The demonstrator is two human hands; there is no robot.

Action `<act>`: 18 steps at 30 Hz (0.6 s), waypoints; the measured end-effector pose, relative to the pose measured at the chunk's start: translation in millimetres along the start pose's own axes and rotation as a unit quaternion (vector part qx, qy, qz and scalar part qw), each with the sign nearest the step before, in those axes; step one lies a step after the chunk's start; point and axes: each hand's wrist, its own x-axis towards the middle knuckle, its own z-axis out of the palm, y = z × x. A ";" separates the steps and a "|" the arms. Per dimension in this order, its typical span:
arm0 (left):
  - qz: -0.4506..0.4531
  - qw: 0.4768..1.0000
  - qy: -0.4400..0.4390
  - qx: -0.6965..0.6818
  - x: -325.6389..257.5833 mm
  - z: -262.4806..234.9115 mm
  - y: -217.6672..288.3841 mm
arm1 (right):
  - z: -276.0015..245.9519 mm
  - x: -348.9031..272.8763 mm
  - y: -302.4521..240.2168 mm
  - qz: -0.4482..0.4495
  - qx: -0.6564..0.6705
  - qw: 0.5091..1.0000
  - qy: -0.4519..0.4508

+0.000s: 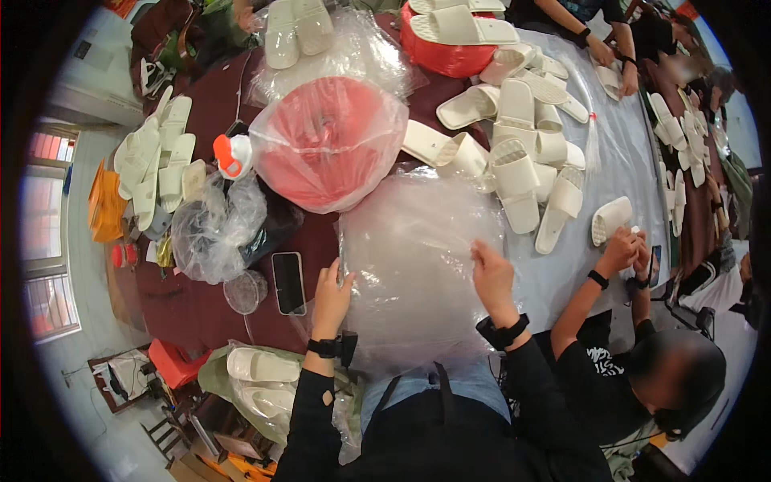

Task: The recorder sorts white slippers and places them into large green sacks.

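A stack of clear plastic bags [418, 281] lies flat on the table in front of me. My left hand [330, 302] is at the stack's left edge, thumb over the plastic and fingers closed along its side. Over the right part of the stack is my right hand [493, 279], its fingers curled together. Whatever it may pinch is too thin to make out. Just beyond the stack sits a red round bundle [325, 145] wrapped in clear plastic. Close to the far right corner of the stack lies a white slide sandal [514, 173], one of a heap.
Left of the stack are a black phone [288, 283], a clear cup [245, 291], crumpled plastic [217, 229] and a white-and-orange bottle [233, 155]. More sandals [161, 157] stand far left. At right, a co-worker's hands [626, 249] work by a sandal [612, 220].
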 end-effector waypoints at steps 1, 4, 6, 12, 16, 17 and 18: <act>-0.004 1.000 0.003 0.001 0.1 -4.1 0.5 | -6.2 10.8 -11.7 -0.002 0.004 1.000 -0.003; 0.048 0.994 0.076 0.054 -3.5 -7.7 -2.1 | -17.6 32.5 -13.4 0.139 0.062 0.985 -0.084; 0.036 0.995 0.062 0.068 -4.5 -10.9 -15.9 | -36.3 51.3 -21.2 0.205 0.140 0.966 -0.071; -0.018 0.996 0.091 0.000 -6.5 -1.1 -0.3 | -124.1 29.5 29.8 0.412 0.332 0.846 -0.070; -0.066 0.986 0.102 -0.115 10.4 31.4 7.7 | -130.1 -15.0 32.0 0.390 0.347 0.846 -0.111; -0.065 0.986 0.102 -0.118 16.2 38.0 6.8 | -127.3 -19.6 30.0 0.388 0.347 0.844 -0.131; -0.078 0.982 0.114 -0.127 22.0 44.6 6.1 | -120.1 -23.3 28.8 0.387 0.357 0.839 -0.135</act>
